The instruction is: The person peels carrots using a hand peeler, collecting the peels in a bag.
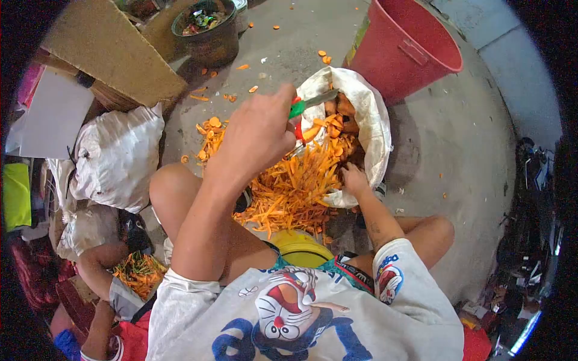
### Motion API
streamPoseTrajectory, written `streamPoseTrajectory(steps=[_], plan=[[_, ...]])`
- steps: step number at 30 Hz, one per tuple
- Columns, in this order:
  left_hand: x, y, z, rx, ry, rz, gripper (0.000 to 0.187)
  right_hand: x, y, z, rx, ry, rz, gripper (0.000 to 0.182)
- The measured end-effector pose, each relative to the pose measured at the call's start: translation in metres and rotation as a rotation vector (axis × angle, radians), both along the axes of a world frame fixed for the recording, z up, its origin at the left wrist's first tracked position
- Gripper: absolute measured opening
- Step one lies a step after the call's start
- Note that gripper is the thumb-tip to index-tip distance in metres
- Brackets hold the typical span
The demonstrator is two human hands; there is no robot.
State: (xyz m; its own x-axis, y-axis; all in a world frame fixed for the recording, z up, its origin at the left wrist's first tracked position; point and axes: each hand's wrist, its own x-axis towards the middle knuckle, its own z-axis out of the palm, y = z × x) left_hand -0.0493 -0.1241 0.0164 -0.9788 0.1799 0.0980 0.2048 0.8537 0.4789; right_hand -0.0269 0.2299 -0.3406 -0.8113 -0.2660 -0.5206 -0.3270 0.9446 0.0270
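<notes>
Peeler (310,102) sits in my left hand (256,135), fist shut round its green handle at center frame, blade over the white sack (370,114). My right hand (355,179) reaches into the orange peel pile (295,186) below; I cannot tell whether it holds anything. Red bucket (415,45) stands upper right.

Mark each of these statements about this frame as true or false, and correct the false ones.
1. The left hand holds a green-handled peeler. True.
2. The right hand is raised above the red bucket. False: it reaches down into the white sack of carrots.
3. Orange carrot peelings are piled on the ground in front of the person. True.
4. The red bucket is full of carrots. False: what shows of its inside is bare.
5. A second person's arm shows at lower left beside more peelings. True.
</notes>
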Motion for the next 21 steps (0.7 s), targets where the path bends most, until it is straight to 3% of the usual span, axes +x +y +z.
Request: streamPoseTrajectory(steps=[3, 6, 10, 13, 17, 18, 20, 21], plan=[[-0.001, -0.001, 0.0, 0.044, 0.007, 0.001, 0.023, -0.013, -0.021, 0.046, 0.192, -0.11, 0.115, 0.074], [-0.004, 0.001, 0.0, 0.038, 0.001, 0.008, 0.024, -0.016, -0.01, 0.024, 0.308, -0.006, 0.27, 0.073], [-0.004, 0.003, 0.005, 0.067, 0.0, 0.003, 0.025, -0.014, 0.002, 0.046, 0.248, 0.029, 0.278, 0.062], [-0.004, 0.006, 0.007, 0.079, 0.0, -0.004, 0.025, -0.019, 0.008, 0.081, 0.042, -0.033, 0.105, 0.049], [-0.004, 0.017, 0.009, 0.274, 0.071, 0.005, 0.028, -0.044, 0.006, 0.106, -0.798, 0.076, -0.444, 0.041], [-0.005, 0.02, 0.006, 0.366, 0.118, 0.011, 0.028, -0.046, 0.005, 0.114, -0.798, 0.077, -0.444, 0.041], [-0.01, 0.028, -0.001, 0.424, 0.145, 0.035, 0.03, -0.045, -0.02, 0.181, -1.438, 0.048, -0.809, 0.041], [-0.013, 0.032, -0.007, 0.481, 0.167, 0.058, 0.031, -0.043, -0.026, 0.209, -1.44, 0.047, -0.807, 0.041]])
